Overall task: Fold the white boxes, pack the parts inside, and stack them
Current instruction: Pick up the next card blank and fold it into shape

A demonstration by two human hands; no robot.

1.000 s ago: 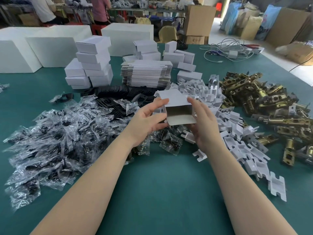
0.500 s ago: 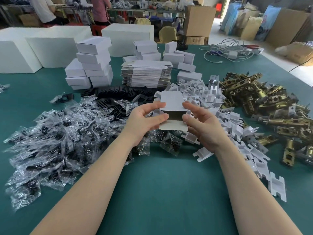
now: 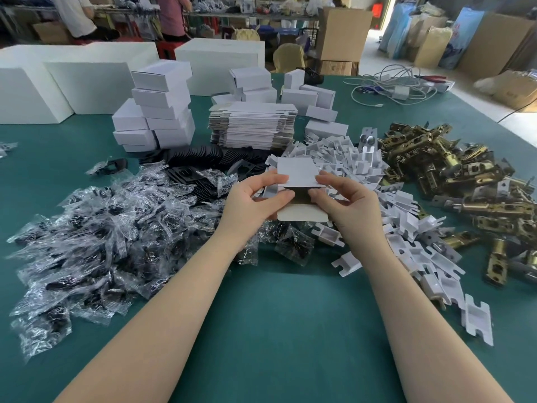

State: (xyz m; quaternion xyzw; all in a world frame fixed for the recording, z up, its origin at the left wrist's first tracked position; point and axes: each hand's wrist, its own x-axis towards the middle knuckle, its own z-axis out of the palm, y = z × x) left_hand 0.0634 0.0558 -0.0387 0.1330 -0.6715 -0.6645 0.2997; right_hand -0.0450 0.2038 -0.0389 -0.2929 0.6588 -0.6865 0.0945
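A small white box (image 3: pixel 297 176) hangs half-folded above the green table (image 3: pixel 279 315), its open end facing me, one flap up and one flap down. My left hand (image 3: pixel 252 205) grips its left side with thumb and fingers. My right hand (image 3: pixel 347 207) pinches its right side, fingers at the side flap. A stack of flat white box blanks (image 3: pixel 253 125) lies behind. Finished white boxes (image 3: pixel 161 107) are stacked at the back left. Clear bags of black parts (image 3: pixel 101 237) cover the left, white plastic inserts (image 3: pixel 377 205) lie to the right, brass latches (image 3: pixel 470 193) at the far right.
Black plates (image 3: pixel 197 158) lie in a row behind the bags. Large white cartons (image 3: pixel 87 80) stand along the far edge. Cables (image 3: pixel 395 85) lie at the back right. People stand at benches beyond the table. Bare green surface lies between my forearms.
The box has been squeezed flatter and its top flap has swung upright. Both hands have drawn closer together on its sides.
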